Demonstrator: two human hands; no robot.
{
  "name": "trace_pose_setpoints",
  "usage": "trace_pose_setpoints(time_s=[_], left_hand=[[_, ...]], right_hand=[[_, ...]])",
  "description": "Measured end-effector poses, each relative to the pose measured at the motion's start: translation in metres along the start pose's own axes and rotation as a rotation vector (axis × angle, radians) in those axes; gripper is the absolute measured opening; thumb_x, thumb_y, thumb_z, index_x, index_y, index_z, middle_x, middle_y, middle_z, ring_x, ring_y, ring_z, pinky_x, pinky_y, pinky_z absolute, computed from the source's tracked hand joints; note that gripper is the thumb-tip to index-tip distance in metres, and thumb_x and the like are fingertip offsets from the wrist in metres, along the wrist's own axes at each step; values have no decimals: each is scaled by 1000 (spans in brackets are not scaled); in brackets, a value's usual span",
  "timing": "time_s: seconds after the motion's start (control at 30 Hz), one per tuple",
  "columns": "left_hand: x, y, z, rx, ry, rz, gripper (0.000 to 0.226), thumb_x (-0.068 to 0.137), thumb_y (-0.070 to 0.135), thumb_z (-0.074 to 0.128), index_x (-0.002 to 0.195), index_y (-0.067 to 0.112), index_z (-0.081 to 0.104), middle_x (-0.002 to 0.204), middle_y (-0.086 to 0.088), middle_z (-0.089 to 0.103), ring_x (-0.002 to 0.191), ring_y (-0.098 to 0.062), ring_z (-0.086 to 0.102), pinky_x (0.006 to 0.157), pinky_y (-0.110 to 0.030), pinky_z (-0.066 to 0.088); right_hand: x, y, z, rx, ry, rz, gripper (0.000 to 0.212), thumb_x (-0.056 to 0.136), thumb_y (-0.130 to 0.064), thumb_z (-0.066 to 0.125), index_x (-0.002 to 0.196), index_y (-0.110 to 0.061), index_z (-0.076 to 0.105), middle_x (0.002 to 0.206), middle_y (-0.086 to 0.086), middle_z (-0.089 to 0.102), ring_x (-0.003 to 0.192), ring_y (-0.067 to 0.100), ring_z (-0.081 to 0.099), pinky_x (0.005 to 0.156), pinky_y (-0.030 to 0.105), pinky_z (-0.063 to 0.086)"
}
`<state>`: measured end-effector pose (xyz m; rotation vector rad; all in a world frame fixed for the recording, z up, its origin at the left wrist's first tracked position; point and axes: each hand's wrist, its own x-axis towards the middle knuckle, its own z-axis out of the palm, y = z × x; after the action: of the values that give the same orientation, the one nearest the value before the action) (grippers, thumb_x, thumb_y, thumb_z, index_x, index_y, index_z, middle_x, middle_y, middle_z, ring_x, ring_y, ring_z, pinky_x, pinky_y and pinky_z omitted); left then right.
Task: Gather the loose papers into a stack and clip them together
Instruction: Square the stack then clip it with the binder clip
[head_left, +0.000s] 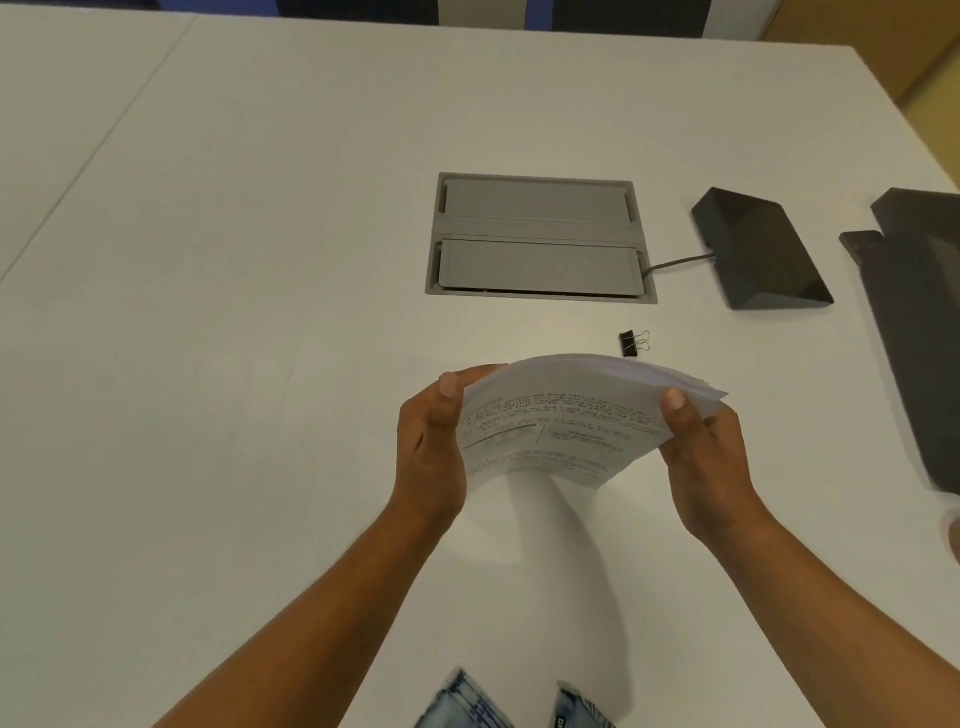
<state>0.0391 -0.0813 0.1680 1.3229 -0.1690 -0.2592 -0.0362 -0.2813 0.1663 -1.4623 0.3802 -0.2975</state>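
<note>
A stack of printed white papers (563, 415) is held above the white table (234, 312), bowed upward in the middle. My left hand (431, 441) grips its left edge with the thumb on top. On the opposite edge my right hand (706, 457) holds on, thumb also on top. A small black binder clip (632, 343) with silver wire handles lies on the table just beyond the stack, untouched.
A grey recessed cable box (540, 239) sits in the table beyond the clip. A black wedge-shaped device (758, 254) with a cable lies to its right. Dark flat items (919, 332) lie at the right edge. Denim-clad knees (467, 701) show at the bottom.
</note>
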Motion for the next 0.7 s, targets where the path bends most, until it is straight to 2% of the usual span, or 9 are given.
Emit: trace_pose_setpoints(time_s=[0.07,0.13,0.2,0.27,0.33,0.4,0.47,0.6,0.7], left_hand=[[1,-2,-2,7,20,-3,63,80,60,42,102,9,73,91,0,77,86,-17,72,65,-21,54],[1,-5,-5,40,4,0,61,79,55,38,100,10,73,90,2,77,85,-15,72,65,-19,54],[1,-6,-7,70,-24,6,65,80,58,41,104,6,72,93,0,76,87,-17,71,66,-20,54],[2,-5,-9,81,-48,42,80,79,73,48,109,3,70,100,-6,75,92,-21,71,69,-24,55],[1,-6,-13,141,-116,91,76,76,77,54,112,12,70,103,-1,73,97,-19,70,72,-24,56],[-2,-4,-16,266,-168,76,38,76,57,71,110,39,69,100,13,74,97,-11,70,73,-20,56],[-4,-9,-17,353,-181,27,35,80,29,78,105,52,68,98,19,75,95,-5,71,76,-21,58],[-2,-17,-19,358,-117,-37,29,89,15,71,106,39,71,100,10,77,93,-9,73,83,-37,61],[-1,-14,-16,356,-103,5,29,90,15,69,102,41,70,95,13,78,89,-10,74,79,-38,62]], right_hand=[[2,0,-1,7,5,11,51,66,-78,63,94,-38,76,88,-13,72,89,8,64,81,30,51],[3,3,-4,27,-1,22,52,66,-77,64,95,-36,76,90,-12,72,90,9,64,82,30,53],[3,7,-7,43,-12,38,55,66,-74,68,100,-32,75,95,-8,73,94,13,65,85,32,54],[1,12,-10,30,-19,59,60,64,-70,73,106,-27,72,99,-7,75,98,15,68,86,31,55],[0,16,-12,-13,-35,67,48,72,-53,79,110,-24,70,103,-4,77,101,16,70,83,29,56],[-2,20,-14,-61,-60,64,32,79,-27,77,110,-29,69,106,-2,77,103,17,71,82,30,56],[-3,25,-14,-106,-84,66,38,77,-20,75,112,-32,68,108,-3,76,104,15,71,82,29,57],[-1,30,-11,-166,-123,72,34,83,-16,71,112,-32,65,104,-15,76,101,6,70,77,23,56],[2,25,-9,-162,-115,36,35,88,-6,67,108,-34,65,101,-16,76,100,6,70,78,24,56]])
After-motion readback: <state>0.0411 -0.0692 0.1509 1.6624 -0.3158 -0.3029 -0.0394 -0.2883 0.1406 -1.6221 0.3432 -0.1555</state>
